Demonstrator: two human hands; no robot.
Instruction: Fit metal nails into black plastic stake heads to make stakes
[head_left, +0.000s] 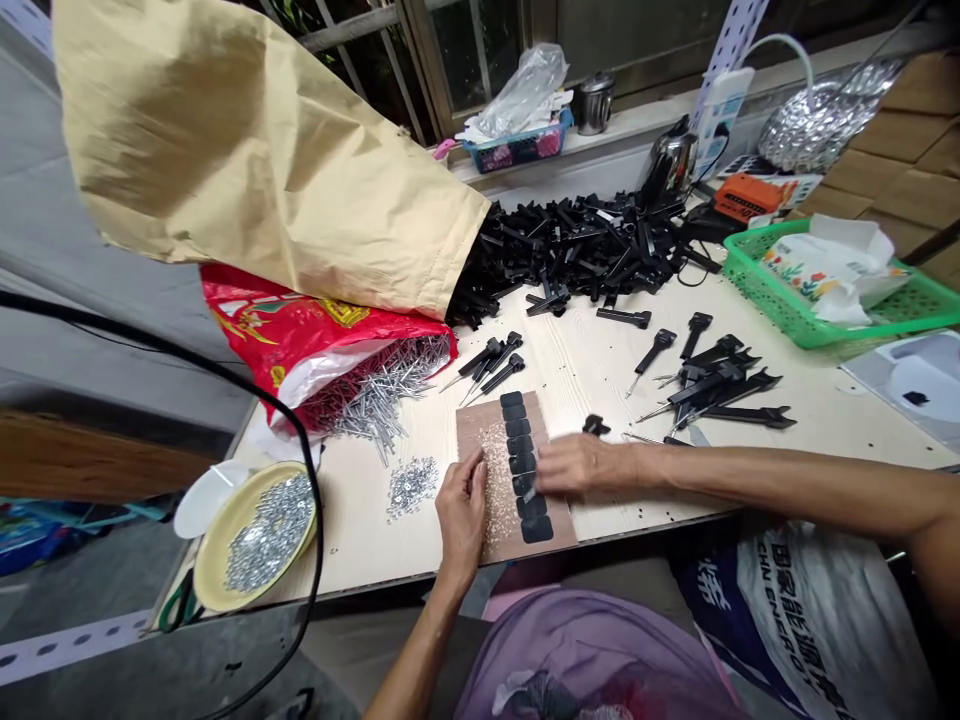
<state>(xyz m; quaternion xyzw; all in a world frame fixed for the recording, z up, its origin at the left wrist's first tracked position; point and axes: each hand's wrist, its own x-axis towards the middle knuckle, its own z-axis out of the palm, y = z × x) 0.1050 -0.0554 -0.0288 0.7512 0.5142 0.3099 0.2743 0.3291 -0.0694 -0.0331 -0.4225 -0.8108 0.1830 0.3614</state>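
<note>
A brown board (551, 418) lies at the table's front edge. A column of flat black rounded pieces (535, 529) runs down it, with tiny pale bits (499, 490) scattered to their left. My left hand (460, 505) rests at the board's left edge, thumb and fingers pinched together; whatever is between them is hidden. Over the middle of the black column is my right hand (574, 463), fingers bent and drawn together. A small shiny sliver shows below its fingertips, too blurred to name. Small silvery metal pieces (412, 487) lie left of my left hand.
A yellow bowl (204, 575) of metal pieces stands at the left front. A red bag (247, 325) spills metal pins (379, 395). Behind lie heaped black plastic parts (577, 245); black-handled tools (712, 380) lie right. A green basket (825, 335) and a hanging black cable (319, 500) flank the table.
</note>
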